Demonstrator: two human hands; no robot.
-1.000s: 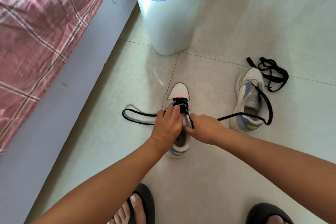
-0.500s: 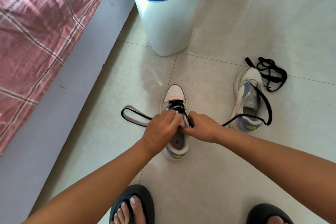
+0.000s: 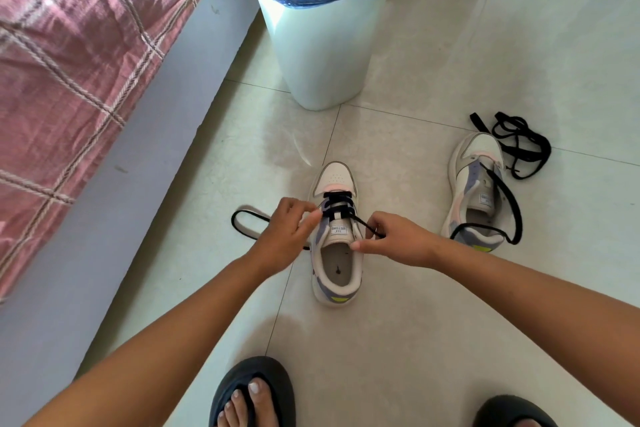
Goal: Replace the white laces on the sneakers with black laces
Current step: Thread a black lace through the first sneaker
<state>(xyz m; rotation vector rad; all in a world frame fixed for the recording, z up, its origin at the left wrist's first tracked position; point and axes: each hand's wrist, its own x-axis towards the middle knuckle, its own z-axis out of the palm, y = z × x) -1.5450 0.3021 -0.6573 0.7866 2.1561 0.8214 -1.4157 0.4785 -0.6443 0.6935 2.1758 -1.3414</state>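
Observation:
A white and lilac sneaker (image 3: 337, 263) stands on the floor tiles in front of me, toe pointing away. A black lace (image 3: 337, 206) crosses its lower eyelets. My left hand (image 3: 289, 239) holds the sneaker's left side by the eyelets, fingers curled. My right hand (image 3: 398, 239) pinches the lace's right end beside the tongue. The lace's left end loops on the floor (image 3: 247, 224); its right end trails over the second sneaker (image 3: 476, 194), which has no lace threaded. Another black lace (image 3: 519, 144) lies bunched past that sneaker's toe.
A white bin (image 3: 322, 48) with a blue bag stands just beyond the sneakers. A bed with a pink checked cover (image 3: 79, 55) and grey base runs along the left. My feet in black sandals (image 3: 252, 392) are near the bottom edge.
Both hands have drawn apart and off the sneaker's opening, so the tongue and insole show. The right hand has pulled the lace out to the right of the tongue.

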